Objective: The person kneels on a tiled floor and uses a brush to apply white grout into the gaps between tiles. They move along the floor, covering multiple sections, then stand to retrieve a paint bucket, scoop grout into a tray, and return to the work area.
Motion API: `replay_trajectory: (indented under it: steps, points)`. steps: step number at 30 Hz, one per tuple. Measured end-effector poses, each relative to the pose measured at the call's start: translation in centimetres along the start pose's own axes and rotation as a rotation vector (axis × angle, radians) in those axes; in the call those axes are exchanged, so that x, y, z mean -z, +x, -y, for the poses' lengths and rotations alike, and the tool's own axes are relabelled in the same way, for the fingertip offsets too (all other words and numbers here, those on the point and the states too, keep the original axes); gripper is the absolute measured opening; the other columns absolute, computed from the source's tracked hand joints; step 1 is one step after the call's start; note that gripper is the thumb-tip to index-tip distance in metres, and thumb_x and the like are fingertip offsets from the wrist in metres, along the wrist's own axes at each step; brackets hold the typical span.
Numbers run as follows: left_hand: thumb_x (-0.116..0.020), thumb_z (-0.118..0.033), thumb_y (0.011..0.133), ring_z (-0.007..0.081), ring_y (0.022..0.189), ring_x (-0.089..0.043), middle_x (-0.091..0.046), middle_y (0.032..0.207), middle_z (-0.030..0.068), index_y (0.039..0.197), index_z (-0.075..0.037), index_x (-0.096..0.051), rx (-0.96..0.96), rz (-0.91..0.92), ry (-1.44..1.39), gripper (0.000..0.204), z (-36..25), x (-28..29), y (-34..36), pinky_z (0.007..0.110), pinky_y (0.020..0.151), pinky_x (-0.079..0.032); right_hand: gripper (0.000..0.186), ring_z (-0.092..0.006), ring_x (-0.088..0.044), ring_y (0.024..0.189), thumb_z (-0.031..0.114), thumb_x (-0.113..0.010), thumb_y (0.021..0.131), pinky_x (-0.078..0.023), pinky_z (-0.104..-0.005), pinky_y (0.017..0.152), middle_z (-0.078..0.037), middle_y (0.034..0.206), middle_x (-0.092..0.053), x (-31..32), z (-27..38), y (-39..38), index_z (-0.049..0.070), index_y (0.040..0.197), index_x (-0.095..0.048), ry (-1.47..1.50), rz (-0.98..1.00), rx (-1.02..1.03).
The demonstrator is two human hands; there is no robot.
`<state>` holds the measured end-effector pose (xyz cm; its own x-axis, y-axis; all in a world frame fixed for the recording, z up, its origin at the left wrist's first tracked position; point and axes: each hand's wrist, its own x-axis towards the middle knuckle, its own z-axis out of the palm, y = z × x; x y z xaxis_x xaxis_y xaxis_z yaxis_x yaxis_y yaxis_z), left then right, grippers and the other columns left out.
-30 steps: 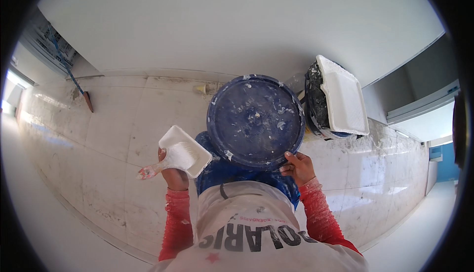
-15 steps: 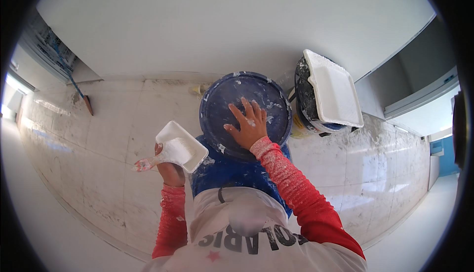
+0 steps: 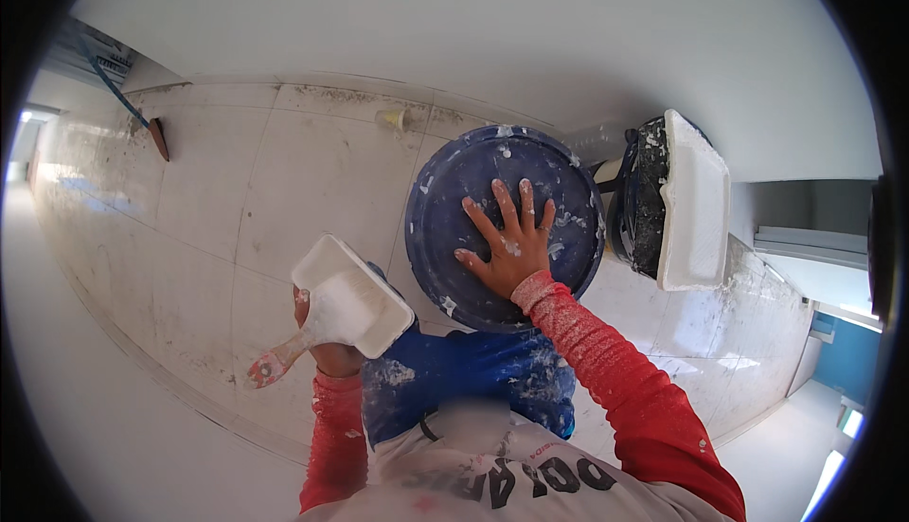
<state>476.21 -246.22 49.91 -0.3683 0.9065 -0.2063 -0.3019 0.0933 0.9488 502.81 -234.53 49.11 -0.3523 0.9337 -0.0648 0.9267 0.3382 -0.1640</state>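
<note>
Two hands are showing: the left hand (image 3: 327, 356) and the right hand (image 3: 509, 247). One blue lid (image 3: 502, 228) is lying under the right hand. Two white trays are showing, one small tray (image 3: 352, 297) and one larger tray (image 3: 694, 202). One brush handle (image 3: 275, 361) is sticking out. One black bucket (image 3: 639, 202) is standing on the floor (image 3: 237, 200). One small cup (image 3: 390, 119) is lying by the wall.

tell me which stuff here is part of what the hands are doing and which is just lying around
In hand:
right hand flat on blue lid
left hand holding white tray and brush

Lying about:
black bucket with a second white tray on it
small cup by the wall
red-tipped tool far left
</note>
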Motion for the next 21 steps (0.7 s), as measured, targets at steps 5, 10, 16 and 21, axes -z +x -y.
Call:
replay_trajectory:
  steps: [5, 10, 16, 21]
  points:
    - [-0.046, -0.042, 0.097, 0.0248, 0.115, -0.058, -0.056, 0.126, 0.012, 0.137, -0.009, -0.043, 0.142, -0.117, -0.543, 0.051, -5.9, -2.6, 0.8, 0.042, 0.093, -0.054, 0.074, -0.0439, -0.008, 0.148, 0.068, -0.058, 0.082, -0.004, -0.0731, 0.11, -0.011, 0.159, -0.023, 0.5, 0.3, 0.3, 0.037, 0.147, -0.041, -0.014, 0.05, -0.015]
    - [-0.055, -0.038, 0.092, 0.0248, 0.115, -0.058, -0.057, 0.126, 0.0107, 0.134, -0.008, -0.046, 0.111, -0.173, -0.673, 0.053, -16.6, -4.4, -1.5, 0.04, 0.096, -0.051, 0.074, -0.0414, -0.005, 0.149, 0.067, -0.055, 0.084, -0.006, -0.0707, 0.112, -0.009, 0.162, -0.015, 3.9, 1.7, 1.2, 0.034, 0.148, -0.038, -0.01, 0.208, -0.056]
    - [-0.049, -0.025, 0.094, 0.019, 0.106, -0.062, -0.061, 0.118, 0.0084, 0.13, -0.004, -0.05, 0.14, -0.285, -0.629, 0.042, -31.6, -3.6, -7.5, 0.034, 0.091, -0.052, 0.067, -0.037, -0.044, 0.135, 0.056, -0.056, 0.089, -0.034, -0.0465, 0.113, -0.017, 0.143, -0.05, 11.5, 3.8, 3.7, 0.011, 0.139, -0.052, 0.128, 0.948, -0.29]
    - [-0.045, -0.028, 0.096, 0.0222, 0.102, -0.064, -0.064, 0.114, 0.008, 0.129, -0.007, -0.051, 0.126, -0.358, -0.671, 0.039, -38.9, 2.6, -9.3, 0.038, 0.091, -0.053, 0.055, -0.0323, -0.061, 0.117, 0.05, -0.059, 0.088, -0.045, -0.0423, 0.101, -0.018, 0.125, -0.064, 15.7, 9.5, -1.7, 0.006, 0.12, -0.067, 0.388, 0.883, -0.109]
